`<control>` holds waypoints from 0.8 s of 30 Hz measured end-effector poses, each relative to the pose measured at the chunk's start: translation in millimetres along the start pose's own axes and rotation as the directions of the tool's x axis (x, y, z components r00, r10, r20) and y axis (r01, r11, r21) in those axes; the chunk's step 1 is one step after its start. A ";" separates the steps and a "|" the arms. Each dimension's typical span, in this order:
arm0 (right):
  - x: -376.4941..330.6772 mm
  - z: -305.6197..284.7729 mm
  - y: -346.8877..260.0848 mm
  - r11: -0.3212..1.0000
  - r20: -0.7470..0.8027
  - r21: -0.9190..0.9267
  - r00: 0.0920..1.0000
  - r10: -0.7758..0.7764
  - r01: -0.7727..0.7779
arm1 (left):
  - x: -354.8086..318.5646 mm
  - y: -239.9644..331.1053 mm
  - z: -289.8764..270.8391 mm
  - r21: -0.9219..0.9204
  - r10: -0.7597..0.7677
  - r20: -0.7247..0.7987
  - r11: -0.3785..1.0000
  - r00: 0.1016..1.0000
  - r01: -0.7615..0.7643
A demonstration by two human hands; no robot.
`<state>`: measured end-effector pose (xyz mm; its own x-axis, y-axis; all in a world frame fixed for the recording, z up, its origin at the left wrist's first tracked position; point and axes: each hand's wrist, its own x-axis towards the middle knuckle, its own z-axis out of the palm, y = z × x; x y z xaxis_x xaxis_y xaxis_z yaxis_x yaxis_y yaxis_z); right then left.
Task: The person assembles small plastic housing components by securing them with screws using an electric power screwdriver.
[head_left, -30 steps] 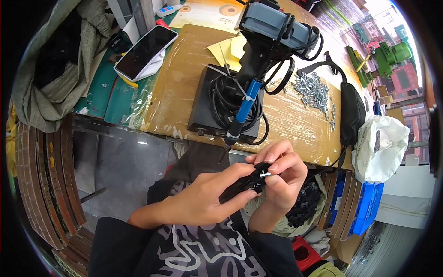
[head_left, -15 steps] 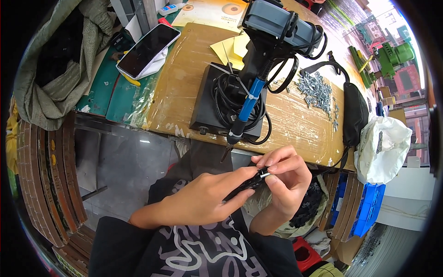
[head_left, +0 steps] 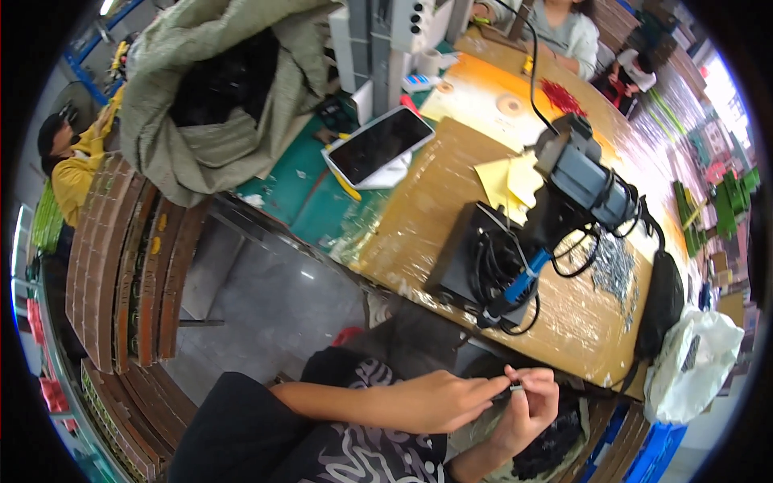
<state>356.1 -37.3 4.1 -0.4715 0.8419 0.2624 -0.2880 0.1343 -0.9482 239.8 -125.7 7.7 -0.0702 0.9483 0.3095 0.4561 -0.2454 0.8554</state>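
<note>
Workshop, workbench [head_left: 407, 237], heaped metal parts [head_left: 615, 272], corded blue-handled tool [head_left: 525, 280], green machine [head_left: 733, 203]

Head-worn fisheye view (left of two), downward, close above left hand [head_left: 435, 402] and right hand [head_left: 527, 412].

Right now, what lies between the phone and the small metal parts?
In the head view, yellow paper, a black box and a grey-topped stand separate the phone from the metal parts.

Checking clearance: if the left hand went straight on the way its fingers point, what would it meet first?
The left hand would most likely meet the small silvery piece apparently pinched by the right hand, with that hand just beyond; whether they already touch is unclear.
</note>
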 end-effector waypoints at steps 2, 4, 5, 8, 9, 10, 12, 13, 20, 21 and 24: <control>-6.1 -3.2 -0.8 0.999 0.006 -0.035 0.999 0.035 -0.034 | -1.5 -0.1 3.6 0.001 -0.016 0.047 1.000 0.999 0.016; -8.7 -3.2 2.0 0.999 -0.021 -0.003 0.999 0.044 -0.044 | -2.8 -2.2 3.6 0.010 -0.011 0.063 1.000 0.998 0.011; -9.5 -4.2 0.2 0.999 -0.029 0.009 0.999 0.046 -0.046 | -2.0 -2.4 5.6 -0.008 -0.002 0.087 1.000 0.996 0.003; -12.9 -4.3 -1.5 0.996 -0.074 -0.020 0.994 0.082 -0.084 | -1.2 2.5 4.1 -0.004 0.026 0.071 1.000 0.997 -0.026; -11.7 -8.3 2.3 0.995 -0.024 -0.054 0.997 0.079 -0.080 | -0.2 0.3 2.1 0.000 0.025 0.045 1.000 0.999 -0.025; -12.7 -9.0 4.1 0.990 -0.040 -0.067 0.992 0.120 -0.122 | -2.9 -3.0 5.3 0.011 0.010 0.015 1.000 1.000 -0.010; -14.5 -5.7 3.4 0.979 -0.082 -0.069 0.979 0.185 -0.191 | -3.9 -7.6 7.9 -0.026 -0.003 0.025 1.000 1.000 0.003; -15.9 -10.7 6.8 0.978 -0.079 -0.059 0.978 0.194 -0.199 | -2.6 -9.9 9.5 -0.054 -0.043 0.026 0.998 0.999 0.045; -20.5 -8.0 11.5 0.955 -0.091 0.108 0.954 0.285 -0.275 | -11.6 -14.1 15.6 -0.105 -0.117 0.024 0.987 0.993 0.119; -20.6 -8.3 14.2 0.951 -0.084 0.127 0.952 0.294 -0.282 | -11.9 -15.3 15.9 -0.112 -0.114 0.019 0.987 0.993 0.115; -20.0 -4.4 15.9 0.932 -0.059 0.105 0.933 0.355 -0.348 | -19.0 -24.3 21.6 -0.189 -0.208 0.045 0.959 0.977 0.213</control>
<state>364.6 -49.7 -17.0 -0.4930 0.8640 -0.1024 -0.1915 -0.2226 -0.9559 249.2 -133.4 -27.9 -0.1232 0.9868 0.1055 0.2549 -0.0713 0.9643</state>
